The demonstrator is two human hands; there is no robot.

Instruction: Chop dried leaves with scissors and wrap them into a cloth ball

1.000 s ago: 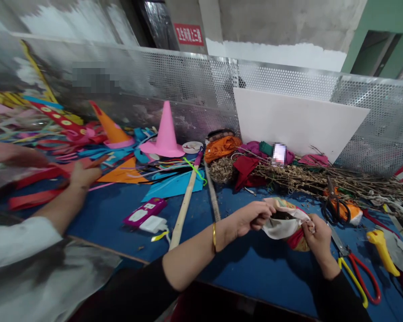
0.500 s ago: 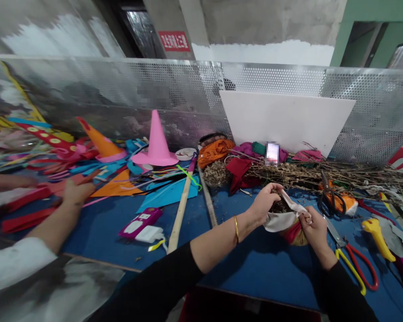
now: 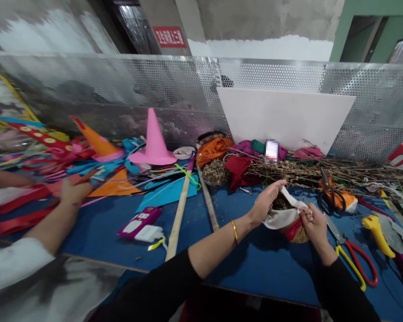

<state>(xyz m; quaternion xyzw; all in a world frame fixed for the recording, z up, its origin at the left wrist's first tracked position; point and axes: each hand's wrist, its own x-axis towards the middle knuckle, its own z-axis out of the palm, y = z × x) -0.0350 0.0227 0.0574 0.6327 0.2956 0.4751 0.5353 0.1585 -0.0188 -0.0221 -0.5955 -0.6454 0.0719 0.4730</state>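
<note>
A small cloth pouch [image 3: 293, 231] with a red and tan body and a turned-out white lining [image 3: 278, 220] sits over the table in front of me. Dark, dried plant bits [image 3: 280, 202] show inside its mouth. My right hand [image 3: 314, 226] pinches the gathered white edge on the right side. My left hand [image 3: 268, 201], with a gold bangle at the wrist, rests against the left rim, its fingers straight and close together; its thumb is hidden. Red-and-yellow-handled scissors [image 3: 356, 259] lie just right of my right hand.
Dried stalks [image 3: 298, 172] run along the back, with black scissors [image 3: 332, 197] at right. A yellow-handled tool [image 3: 376, 232] lies farther right. Left are a wooden stick [image 3: 180, 212], a purple device [image 3: 139, 221] and a pink cone hat [image 3: 152, 143]. A co-worker's hand [image 3: 74, 192] is at far left.
My left fingers have uncurled from the pouch's rim and now lie straight along it. My right hand keeps its pinch on the white edge. The view has shifted slightly.
</note>
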